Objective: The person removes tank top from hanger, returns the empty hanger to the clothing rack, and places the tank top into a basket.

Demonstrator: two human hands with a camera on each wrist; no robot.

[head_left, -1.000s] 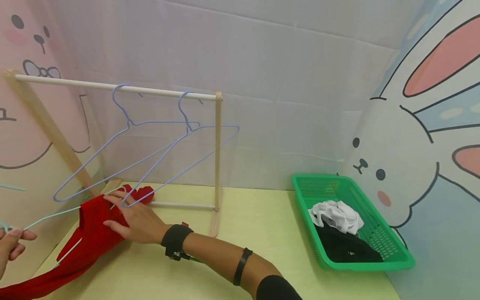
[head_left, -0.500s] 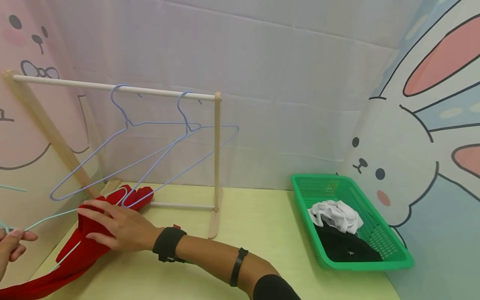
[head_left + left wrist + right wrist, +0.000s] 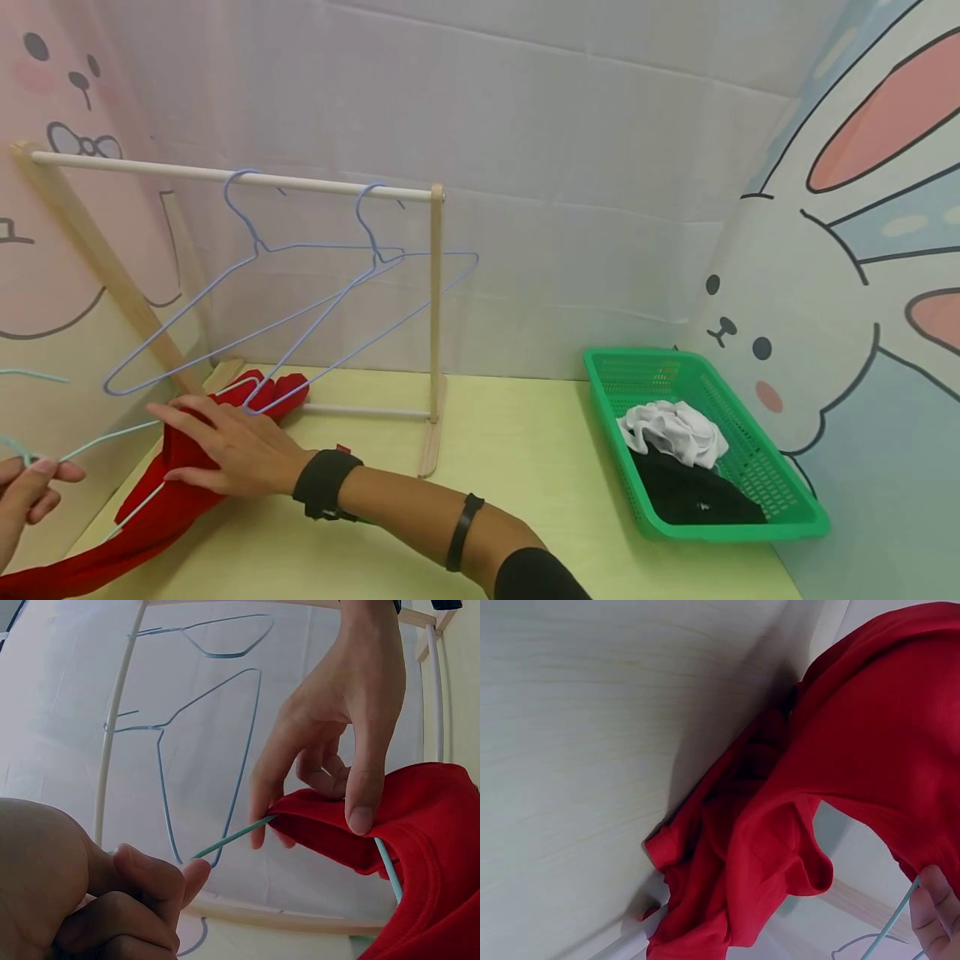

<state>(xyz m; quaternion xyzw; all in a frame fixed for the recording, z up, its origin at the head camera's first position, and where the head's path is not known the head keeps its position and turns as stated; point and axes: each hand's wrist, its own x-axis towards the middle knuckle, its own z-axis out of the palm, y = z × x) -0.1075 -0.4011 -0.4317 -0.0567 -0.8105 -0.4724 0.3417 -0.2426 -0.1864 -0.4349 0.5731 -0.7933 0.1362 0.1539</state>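
Observation:
My left hand [image 3: 33, 492] pinches a mint-green wire hanger [image 3: 112, 435] near its hook, at the left edge of the head view. The hanger's far arm runs into a red long-sleeved top [image 3: 191, 446], and its lower bar shows below the fabric. My right hand [image 3: 240, 446] lies over the top. In the left wrist view, the right thumb presses the red fabric [image 3: 420, 825] at the opening's edge, with fingers behind it. The right wrist view shows the top's folds [image 3: 765, 825] hanging down close to the table.
A clothes rack [image 3: 435, 308] with a white rail stands at the back left. Two blue hangers [image 3: 300, 321] on it overhang the red top. At right, a green basket [image 3: 795, 531] holds a white cloth [image 3: 678, 433] and a black cloth [image 3: 697, 492].
My right hand has slid left and slightly down along the red top, bringing its fingertips past the fabric's edge. My left hand and the hanger have shifted slightly right.

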